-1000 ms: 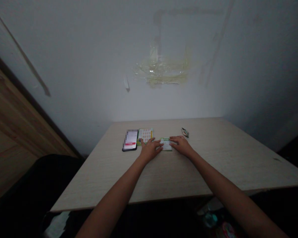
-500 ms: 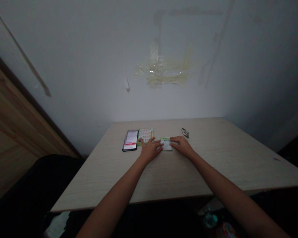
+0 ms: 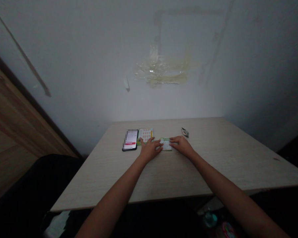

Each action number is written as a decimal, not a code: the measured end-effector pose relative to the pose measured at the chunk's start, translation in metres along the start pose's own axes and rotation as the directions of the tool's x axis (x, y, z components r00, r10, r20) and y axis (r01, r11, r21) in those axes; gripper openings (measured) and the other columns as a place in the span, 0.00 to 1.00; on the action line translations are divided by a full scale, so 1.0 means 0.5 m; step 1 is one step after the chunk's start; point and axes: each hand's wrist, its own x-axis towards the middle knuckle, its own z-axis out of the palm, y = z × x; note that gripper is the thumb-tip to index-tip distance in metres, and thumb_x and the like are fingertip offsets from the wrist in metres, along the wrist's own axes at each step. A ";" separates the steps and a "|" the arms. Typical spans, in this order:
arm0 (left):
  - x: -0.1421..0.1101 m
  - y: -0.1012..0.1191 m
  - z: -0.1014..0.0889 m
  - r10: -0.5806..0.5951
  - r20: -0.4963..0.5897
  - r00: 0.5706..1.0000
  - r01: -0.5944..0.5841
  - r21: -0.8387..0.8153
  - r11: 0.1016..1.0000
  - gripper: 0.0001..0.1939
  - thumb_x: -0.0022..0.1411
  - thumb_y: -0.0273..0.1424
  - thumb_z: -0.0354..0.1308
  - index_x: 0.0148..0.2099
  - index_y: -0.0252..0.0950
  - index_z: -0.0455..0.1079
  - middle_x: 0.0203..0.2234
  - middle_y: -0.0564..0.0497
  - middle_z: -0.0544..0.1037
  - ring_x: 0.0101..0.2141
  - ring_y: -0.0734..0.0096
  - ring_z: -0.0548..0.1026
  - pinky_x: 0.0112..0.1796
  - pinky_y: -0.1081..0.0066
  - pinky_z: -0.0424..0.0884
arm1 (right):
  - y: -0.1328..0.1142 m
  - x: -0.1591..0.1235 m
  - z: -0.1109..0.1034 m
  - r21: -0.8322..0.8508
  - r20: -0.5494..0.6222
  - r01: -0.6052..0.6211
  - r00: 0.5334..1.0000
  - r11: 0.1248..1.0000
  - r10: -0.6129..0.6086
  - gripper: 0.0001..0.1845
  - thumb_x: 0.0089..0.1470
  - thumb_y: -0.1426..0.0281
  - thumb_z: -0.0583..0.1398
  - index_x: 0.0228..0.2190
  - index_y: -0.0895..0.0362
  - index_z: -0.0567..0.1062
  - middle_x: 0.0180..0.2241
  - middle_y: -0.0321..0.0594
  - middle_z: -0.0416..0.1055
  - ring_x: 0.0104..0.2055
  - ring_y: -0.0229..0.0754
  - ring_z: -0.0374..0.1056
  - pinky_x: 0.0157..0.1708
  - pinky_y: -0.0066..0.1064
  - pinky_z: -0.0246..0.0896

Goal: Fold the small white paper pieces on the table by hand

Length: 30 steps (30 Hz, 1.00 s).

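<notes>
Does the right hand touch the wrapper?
Apart: the head view shows tabletop between the right hand and the wrapper.

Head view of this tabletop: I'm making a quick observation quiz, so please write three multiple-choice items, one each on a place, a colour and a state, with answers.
1. Where is the white-and-green card?
A) Between the left hand and right hand
B) On the phone
C) Under the left hand's wrist

2. What colour are the squares on the printed card?
A) Blue
B) Orange
C) Purple

3. How does the phone lie?
A) Upright
B) In the right hand
C) Flat on the table

Answers:
1. A, fingers of both hands touch its ends.
2. B, orange squares show.
3. C, it lies flat beside the printed card.
</notes>
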 end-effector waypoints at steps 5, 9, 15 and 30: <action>-0.001 0.000 0.001 0.003 -0.004 1.000 -0.003 0.018 1.000 0.16 0.67 0.45 0.51 0.54 0.58 0.72 0.60 0.58 0.70 0.65 0.48 0.55 0.55 0.23 0.25 | -0.010 -0.002 -0.005 -0.045 0.031 0.009 0.999 0.999 -0.007 0.14 0.55 0.62 0.63 0.44 0.48 0.81 0.49 0.39 0.77 0.52 0.47 0.70 0.57 0.42 0.60; -0.003 0.002 0.001 0.002 -0.028 1.000 -0.002 0.015 1.000 0.15 0.67 0.45 0.51 0.53 0.57 0.73 0.60 0.58 0.70 0.65 0.47 0.55 0.57 0.25 0.27 | -0.011 -0.002 -0.003 -0.067 0.029 0.004 1.000 0.998 -0.002 0.14 0.56 0.62 0.62 0.44 0.49 0.81 0.49 0.39 0.77 0.53 0.47 0.69 0.57 0.42 0.60; -0.005 0.009 -0.006 -0.023 -0.005 1.000 0.023 0.019 1.000 0.15 0.66 0.45 0.52 0.53 0.57 0.73 0.61 0.57 0.69 0.65 0.48 0.54 0.58 0.27 0.29 | -0.006 -0.001 -0.003 -0.011 0.014 -0.018 1.000 1.000 0.018 0.11 0.56 0.63 0.62 0.40 0.50 0.82 0.48 0.40 0.77 0.52 0.47 0.71 0.56 0.42 0.62; -0.003 0.010 -0.016 -0.032 0.033 0.999 0.032 0.015 0.999 0.15 0.66 0.46 0.52 0.53 0.58 0.73 0.61 0.59 0.69 0.66 0.45 0.53 0.55 0.22 0.29 | -0.025 0.005 -0.011 -0.259 -0.002 -0.032 0.999 0.965 0.033 0.15 0.63 0.63 0.55 0.43 0.49 0.81 0.48 0.39 0.76 0.49 0.47 0.68 0.53 0.39 0.59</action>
